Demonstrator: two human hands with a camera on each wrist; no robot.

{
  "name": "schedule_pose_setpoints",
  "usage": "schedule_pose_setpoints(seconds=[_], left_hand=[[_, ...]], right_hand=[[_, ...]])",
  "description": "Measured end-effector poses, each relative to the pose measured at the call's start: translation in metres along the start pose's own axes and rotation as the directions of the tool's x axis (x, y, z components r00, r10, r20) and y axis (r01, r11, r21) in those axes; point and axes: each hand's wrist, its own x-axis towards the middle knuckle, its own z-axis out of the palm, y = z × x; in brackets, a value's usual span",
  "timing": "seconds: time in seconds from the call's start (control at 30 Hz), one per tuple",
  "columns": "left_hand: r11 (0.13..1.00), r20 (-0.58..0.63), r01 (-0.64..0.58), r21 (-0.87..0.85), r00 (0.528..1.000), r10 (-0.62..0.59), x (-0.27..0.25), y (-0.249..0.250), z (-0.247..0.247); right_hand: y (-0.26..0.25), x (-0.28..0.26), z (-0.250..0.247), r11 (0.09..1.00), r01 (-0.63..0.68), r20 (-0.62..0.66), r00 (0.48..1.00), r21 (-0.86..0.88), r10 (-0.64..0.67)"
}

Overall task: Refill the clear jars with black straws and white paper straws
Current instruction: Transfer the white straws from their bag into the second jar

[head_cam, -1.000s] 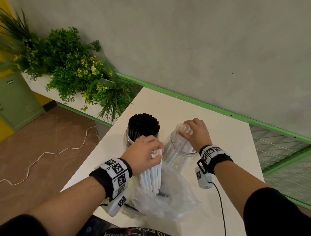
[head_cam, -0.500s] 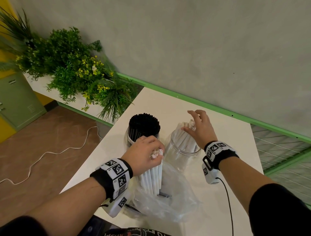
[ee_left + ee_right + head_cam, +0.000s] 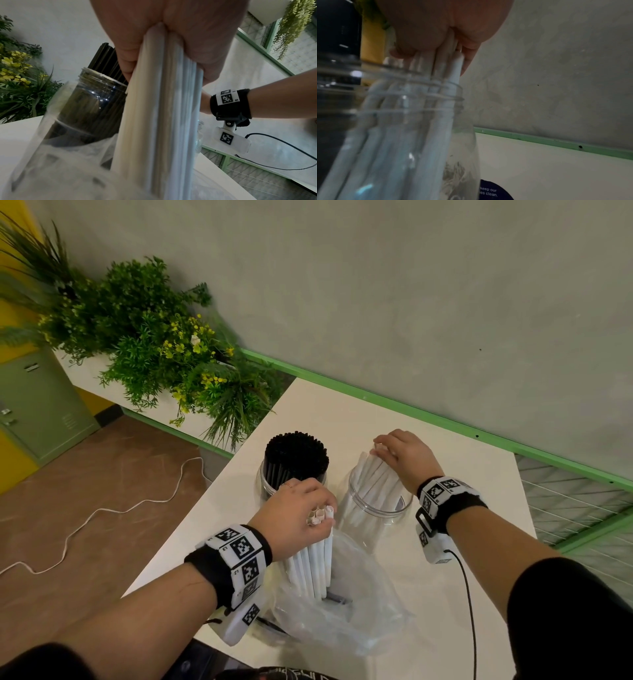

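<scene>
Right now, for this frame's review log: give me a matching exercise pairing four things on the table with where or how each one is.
Things:
1. black straws
2. bundle of white paper straws
3. plastic bag
4. right hand

States:
A. crumpled on the table at the near edge
B. on the tops of the straws leaning in the right jar
C. packed upright in the left jar
D. gripped by the left hand, lower ends in the bag

Pairs: 1-C, 2-D, 3-A, 4-B
</scene>
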Motion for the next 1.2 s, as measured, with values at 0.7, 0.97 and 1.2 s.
schedule_pose_setpoints(seconds=[0.7, 0.97, 1.2], left_hand=[[1.0, 0.012, 0.01, -0.03, 1.0, -0.009, -0.001, -0.001, 0.0], [0.995, -0.018, 0.009, -0.097, 1.0, -0.011, -0.004, 0.006, -0.002], [0.981, -0.003, 0.064, -0.184, 0.998, -0.066, -0.009, 0.009, 0.0]], right_hand=[[-0.022, -0.019, -0.019, 0.999, 0.034, -0.151, 0.988, -0.024, -0.037], [-0.117, -0.088, -0.006, 0.737, -0.344, 0.333, 0.927, 0.582, 0.17], [-0.153, -0.105, 0.01, 0.509, -0.475, 0.399, 0.88, 0.718, 0.259]])
